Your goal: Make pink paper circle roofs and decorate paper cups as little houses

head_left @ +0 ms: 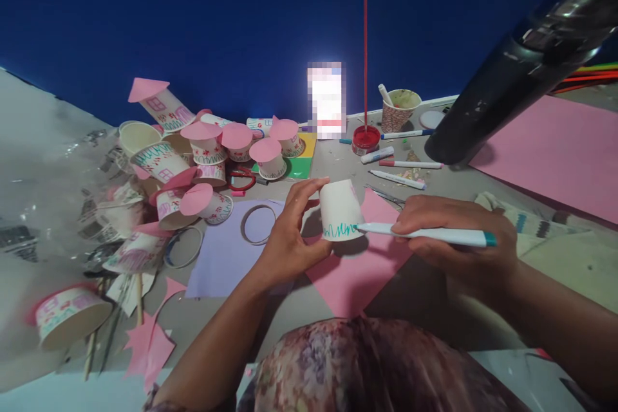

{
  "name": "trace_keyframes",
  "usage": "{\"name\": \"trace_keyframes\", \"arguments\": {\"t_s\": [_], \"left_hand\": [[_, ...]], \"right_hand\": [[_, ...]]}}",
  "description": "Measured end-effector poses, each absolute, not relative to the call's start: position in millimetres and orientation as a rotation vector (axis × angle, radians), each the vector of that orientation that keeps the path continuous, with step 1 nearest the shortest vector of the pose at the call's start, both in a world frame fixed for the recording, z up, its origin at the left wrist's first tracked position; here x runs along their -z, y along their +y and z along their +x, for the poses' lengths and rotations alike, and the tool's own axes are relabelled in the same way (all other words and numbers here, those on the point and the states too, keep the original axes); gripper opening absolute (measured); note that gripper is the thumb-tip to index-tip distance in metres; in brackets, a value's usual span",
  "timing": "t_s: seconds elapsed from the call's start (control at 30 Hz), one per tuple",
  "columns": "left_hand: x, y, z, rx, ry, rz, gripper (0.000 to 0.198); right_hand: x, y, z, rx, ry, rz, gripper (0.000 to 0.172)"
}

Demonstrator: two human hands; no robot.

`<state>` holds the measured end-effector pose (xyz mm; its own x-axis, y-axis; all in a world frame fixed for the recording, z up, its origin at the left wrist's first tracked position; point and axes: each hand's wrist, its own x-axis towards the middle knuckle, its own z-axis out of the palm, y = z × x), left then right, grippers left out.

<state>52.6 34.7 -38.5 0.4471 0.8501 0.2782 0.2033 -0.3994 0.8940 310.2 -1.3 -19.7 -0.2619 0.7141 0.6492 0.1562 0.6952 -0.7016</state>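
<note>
My left hand point(296, 232) grips a white paper cup point(340, 207), which is upside down with its wide rim low. A green zigzag line runs along the cup near that rim, and a bit of pink drawing shows at its upper right side. In my right hand point(449, 238) is a white felt-tip marker point(429, 232) with a green end, its tip touching the cup at the end of the zigzag. Under the cup lies a pink paper sheet point(355, 280). Scissors point(383, 194) lie just beyond, partly hidden by my right hand.
Several decorated paper cups with pink cone tops point(203, 135) crowd the left side. Tape rolls point(258, 224) and purple paper point(217, 257) lie left of centre. Markers point(398, 179), a red pot with a stick point(365, 139) and a patterned cup point(400, 109) stand behind. A black cylinder point(506, 77) leans at right.
</note>
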Motion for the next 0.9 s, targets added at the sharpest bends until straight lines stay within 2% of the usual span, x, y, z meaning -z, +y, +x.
{"name": "trace_keyframes", "arguments": {"t_s": [0.13, 0.33, 0.57, 0.77, 0.9], "left_hand": [[41, 34, 53, -0.966, 0.861, 1.811, 0.081], [43, 35, 53, -0.968, 0.844, 1.738, 0.079], [44, 37, 54, -0.961, 0.8, 1.656, 0.078], [46, 37, 53, -0.947, 0.807, 1.637, 0.076], [47, 38, 54, -0.96, 0.774, 1.569, 0.075]], "right_hand": [[22, -1, 311, -0.621, -1.789, -0.677, 0.019], [16, -3, 311, -0.676, -1.75, -0.687, 0.012], [16, 0, 313, -0.64, -1.722, -0.695, 0.016], [13, 1, 314, -0.674, -1.725, -0.665, 0.008], [12, 1, 316, -0.628, -1.698, -0.696, 0.01]]}}
